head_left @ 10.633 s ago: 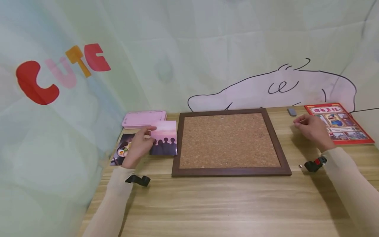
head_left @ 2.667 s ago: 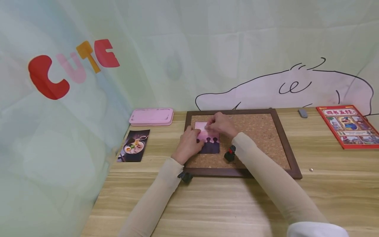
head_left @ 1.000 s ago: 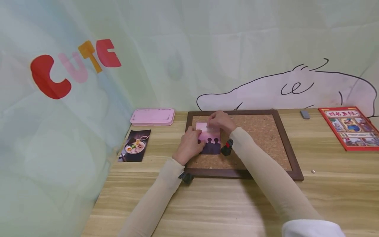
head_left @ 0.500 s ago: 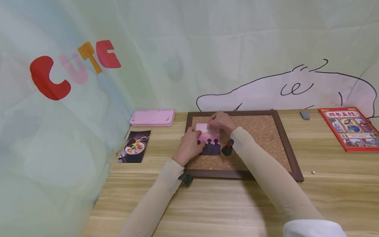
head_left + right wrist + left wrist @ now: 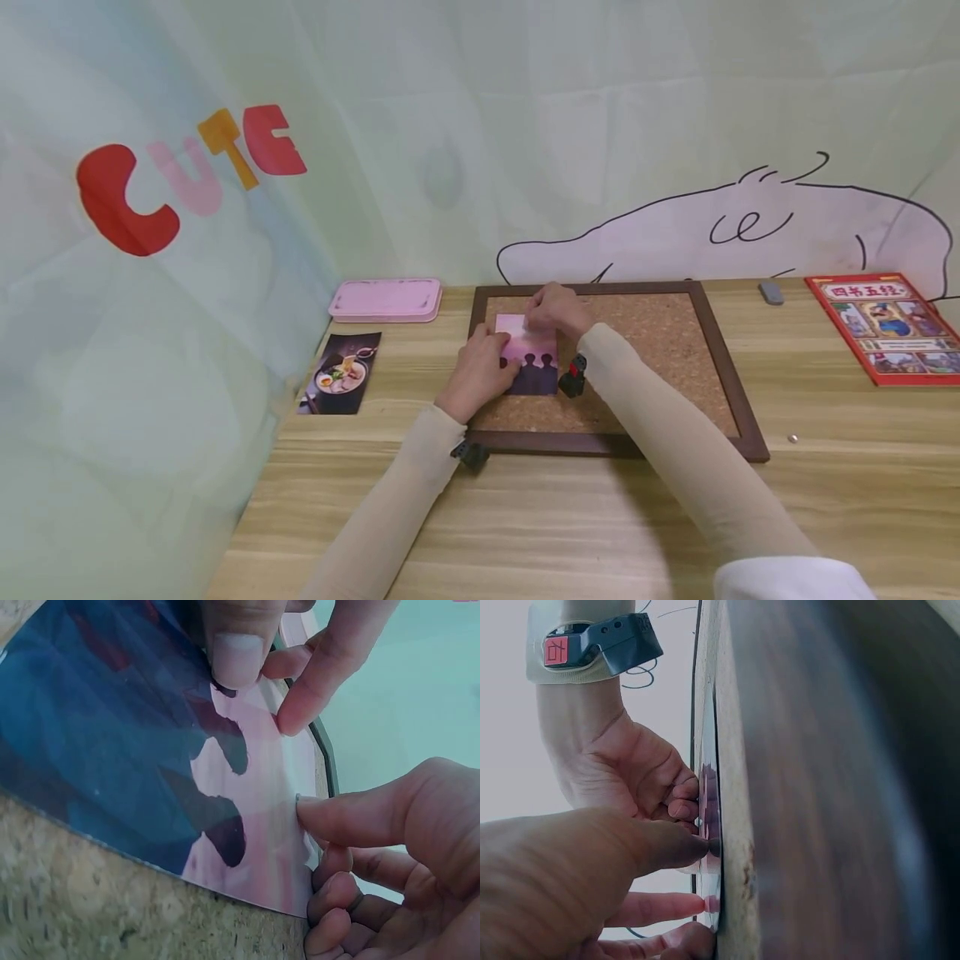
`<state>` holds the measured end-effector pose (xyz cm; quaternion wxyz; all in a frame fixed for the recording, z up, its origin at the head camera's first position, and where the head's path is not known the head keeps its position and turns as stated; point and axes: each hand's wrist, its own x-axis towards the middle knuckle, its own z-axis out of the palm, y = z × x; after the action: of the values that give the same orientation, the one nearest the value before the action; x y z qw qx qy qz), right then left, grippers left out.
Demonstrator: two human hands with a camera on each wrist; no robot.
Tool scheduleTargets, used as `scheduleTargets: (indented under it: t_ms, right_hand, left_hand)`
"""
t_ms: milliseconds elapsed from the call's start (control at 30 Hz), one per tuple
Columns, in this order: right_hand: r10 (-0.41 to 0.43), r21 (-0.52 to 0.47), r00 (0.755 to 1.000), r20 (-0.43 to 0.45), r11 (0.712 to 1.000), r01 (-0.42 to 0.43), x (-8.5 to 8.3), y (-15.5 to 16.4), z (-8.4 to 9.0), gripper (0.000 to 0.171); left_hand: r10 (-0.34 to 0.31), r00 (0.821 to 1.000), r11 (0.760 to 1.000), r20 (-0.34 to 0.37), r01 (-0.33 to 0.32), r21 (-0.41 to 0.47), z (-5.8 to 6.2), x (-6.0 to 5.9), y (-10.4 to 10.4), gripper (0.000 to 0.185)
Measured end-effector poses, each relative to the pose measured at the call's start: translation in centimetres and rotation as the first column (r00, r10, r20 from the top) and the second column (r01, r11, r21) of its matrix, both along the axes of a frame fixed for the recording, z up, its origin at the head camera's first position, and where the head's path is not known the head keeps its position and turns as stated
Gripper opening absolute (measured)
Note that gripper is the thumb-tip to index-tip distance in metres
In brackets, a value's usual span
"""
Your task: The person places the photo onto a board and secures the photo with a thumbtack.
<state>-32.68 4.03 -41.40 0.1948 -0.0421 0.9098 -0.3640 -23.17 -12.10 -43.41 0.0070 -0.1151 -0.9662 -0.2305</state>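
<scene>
The word "CUTE" (image 5: 187, 171) runs in big cut-out letters across the pale cloth backdrop (image 5: 450, 100) on the left: a red C, a pink U, an orange T and a red E. On the far right of the table lies a red book (image 5: 883, 327) with four Chinese characters, "四书五经", in its top banner. A red tag (image 5: 557, 651) on the black wrist strap bears the character "右".

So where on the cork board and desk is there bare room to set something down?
Bare: the cork board's right half, and the desk between board and red book. Crowded: the board's upper left, where both hands press the photo.
</scene>
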Motion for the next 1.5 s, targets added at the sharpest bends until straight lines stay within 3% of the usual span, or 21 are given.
scheduleTargets:
  t_ms: [533, 833, 1200, 1500]
  right_hand:
    - [-0.027, -0.041, 1.000, 0.012, 0.999, 0.028, 0.1, -0.3, 0.1, 0.003]
    - [-0.024, -0.058, 0.999, 0.048, 0.998, 0.027, -0.1, 0.2, -0.1, 0.007]
    - [-0.022, -0.176, 1.000, -0.020, 0.984, 0.018, 0.7, 1.0, -1.0, 0.013]
    - [0.039, -0.186, 0.997, -0.060, 0.981, -0.050, 1.1, 1.7, -1.4, 0.018]
  left_hand:
    - [-0.013, 1.000, 1.000, -0.029, 0.012, -0.013, -0.1, 0.0, 0.0, 0.041]
    - [-0.011, 1.000, 1.000, -0.013, 0.011, -0.027, -0.1, 0.1, 0.0, 0.041]
    - [-0.007, 1.000, 1.000, 0.003, 0.007, -0.023, 0.0, 0.1, 0.1, 0.042]
    - [0.002, 1.000, 1.000, 0.012, -0.002, -0.010, -0.1, -0.1, 0.0, 0.043]
